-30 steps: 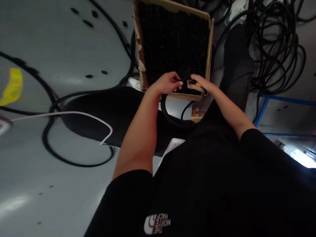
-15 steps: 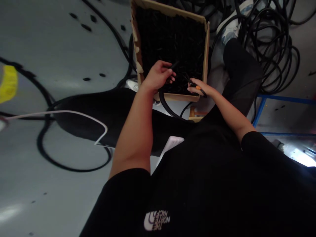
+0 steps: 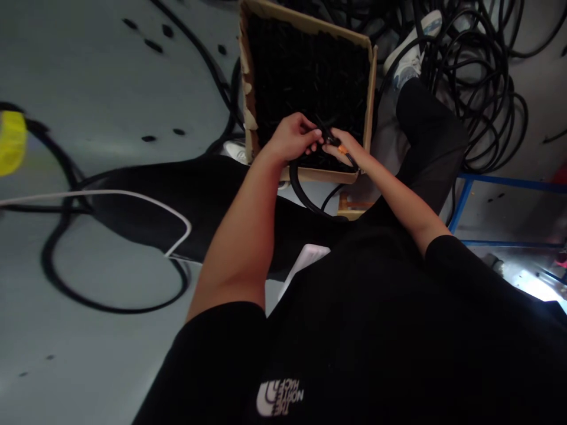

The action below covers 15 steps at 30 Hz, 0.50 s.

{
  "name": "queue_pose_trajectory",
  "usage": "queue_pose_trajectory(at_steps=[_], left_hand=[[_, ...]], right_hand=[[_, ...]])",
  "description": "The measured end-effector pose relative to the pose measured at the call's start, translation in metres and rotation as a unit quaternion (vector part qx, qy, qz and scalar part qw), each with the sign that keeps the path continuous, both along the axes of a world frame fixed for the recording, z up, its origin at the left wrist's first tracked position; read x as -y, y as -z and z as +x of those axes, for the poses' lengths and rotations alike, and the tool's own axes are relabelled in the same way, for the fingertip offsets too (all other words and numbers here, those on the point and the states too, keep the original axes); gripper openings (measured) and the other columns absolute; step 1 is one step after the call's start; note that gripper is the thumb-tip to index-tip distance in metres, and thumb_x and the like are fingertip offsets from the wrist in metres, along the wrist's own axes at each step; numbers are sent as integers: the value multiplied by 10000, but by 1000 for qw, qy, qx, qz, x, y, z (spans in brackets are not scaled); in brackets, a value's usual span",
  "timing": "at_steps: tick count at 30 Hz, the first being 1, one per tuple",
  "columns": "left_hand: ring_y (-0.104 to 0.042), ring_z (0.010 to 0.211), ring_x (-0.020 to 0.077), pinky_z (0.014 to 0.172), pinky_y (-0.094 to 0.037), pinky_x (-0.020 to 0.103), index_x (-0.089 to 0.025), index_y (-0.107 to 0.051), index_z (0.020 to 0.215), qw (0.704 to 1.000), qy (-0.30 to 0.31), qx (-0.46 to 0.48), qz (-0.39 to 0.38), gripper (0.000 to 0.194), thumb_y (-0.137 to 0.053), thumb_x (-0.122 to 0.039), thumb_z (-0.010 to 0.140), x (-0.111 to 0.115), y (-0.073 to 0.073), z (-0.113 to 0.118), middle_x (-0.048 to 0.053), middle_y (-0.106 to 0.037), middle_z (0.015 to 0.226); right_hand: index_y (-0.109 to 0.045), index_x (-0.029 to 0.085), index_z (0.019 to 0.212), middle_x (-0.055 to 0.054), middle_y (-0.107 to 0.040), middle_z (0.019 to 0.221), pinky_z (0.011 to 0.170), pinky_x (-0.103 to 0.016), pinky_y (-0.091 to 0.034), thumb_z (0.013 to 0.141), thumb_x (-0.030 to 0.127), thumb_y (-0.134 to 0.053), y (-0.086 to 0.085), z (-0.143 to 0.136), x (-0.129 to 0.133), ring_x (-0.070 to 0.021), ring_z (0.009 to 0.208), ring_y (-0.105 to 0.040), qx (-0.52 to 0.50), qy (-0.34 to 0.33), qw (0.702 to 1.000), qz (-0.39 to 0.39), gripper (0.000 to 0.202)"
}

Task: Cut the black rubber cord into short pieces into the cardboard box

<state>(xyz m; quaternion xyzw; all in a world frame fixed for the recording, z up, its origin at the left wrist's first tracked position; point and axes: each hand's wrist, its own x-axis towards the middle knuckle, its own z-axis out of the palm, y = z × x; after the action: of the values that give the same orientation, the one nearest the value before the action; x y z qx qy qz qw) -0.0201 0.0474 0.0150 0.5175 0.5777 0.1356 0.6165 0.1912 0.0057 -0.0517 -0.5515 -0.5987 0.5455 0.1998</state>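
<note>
- Black pieces (image 3: pixel 310 71) crowd our box (image 3: pixel 373 88); a hose (image 3: pixel 302 192) loops outside it.
- Our left hand (image 3: pixel 292 139) pinches that hose, fingers closed.
- Our right hand (image 3: pixel 354 151) wraps an orange-marked tool (image 3: pixel 342 149).

"What colours are by the right hand (image 3: pixel 342 146)?"

"Orange and black on its tool (image 3: pixel 342 150), tan on the box (image 3: pixel 248 94), black on the pieces (image 3: pixel 310 77) beyond."

"Left of the left hand (image 3: pixel 296 139)?"

"Grey floor (image 3: pixel 110 124), a pale cord (image 3: pixel 128 192), and a yellow patch (image 3: pixel 12 141) farthest out."

"Nearer the body than either?"

"A black shirt (image 3: pixel 376 330) with a white logo (image 3: pixel 268 399)."
</note>
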Motion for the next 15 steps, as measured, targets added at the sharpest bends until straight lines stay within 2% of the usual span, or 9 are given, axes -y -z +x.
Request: queue_pose_trajectory(at_steps=[3,5,8,11,13,15], left_hand=[[-842,891,276,796,-716,364,-211,-739,1285,999,4,-16,-30,309,-968,-318,1106,0,2,-5,73,-824,934],[-821,864,268,803,-710,366,-211,-744,1257,999,3,-24,-43,305,-971,-239,1056,1,1,-7,38,-777,873],[-817,873,258,844,-712,368,-220,-748,1268,998,-18,-27,-53,320,-956,-187,1027,3,-6,-9,13,-753,855],[-816,873,248,836,-703,360,-228,-748,1282,997,-34,-20,-69,249,-907,-227,1091,5,-14,-9,24,-772,888],[-802,852,237,804,-680,348,-227,-747,1276,996,-42,-5,-77,160,-827,-223,1137,6,-14,-8,25,-770,892],[-794,860,226,801,-648,339,-217,-746,1270,995,-63,20,-78,134,-717,-152,1157,5,-11,-6,30,-776,916]], right_hand=[[-550,281,1023,-4,-630,935,969,-375,-629,1149,589,-809,-7,2,9,-250,999,-657,44,3,999,4,422],[-551,279,1032,-1,-623,937,970,-382,-630,1131,582,-832,-5,7,16,-246,992,-639,53,-13,998,-9,425],[-544,280,1072,6,-610,952,924,-366,-643,1153,576,-808,8,11,25,-228,951,-642,8,-22,999,-39,405],[-523,287,1115,8,-607,980,900,-360,-671,1186,575,-765,19,11,29,-216,925,-679,-59,-11,997,-56,382],[-526,289,1138,4,-621,1004,957,-379,-703,1191,583,-770,18,8,28,-219,964,-710,-92,-15,994,-51,386],[-551,285,1156,-2,-643,1033,1022,-392,-729,1188,600,-787,11,6,27,-223,1020,-745,-121,-7,991,-49,395]])
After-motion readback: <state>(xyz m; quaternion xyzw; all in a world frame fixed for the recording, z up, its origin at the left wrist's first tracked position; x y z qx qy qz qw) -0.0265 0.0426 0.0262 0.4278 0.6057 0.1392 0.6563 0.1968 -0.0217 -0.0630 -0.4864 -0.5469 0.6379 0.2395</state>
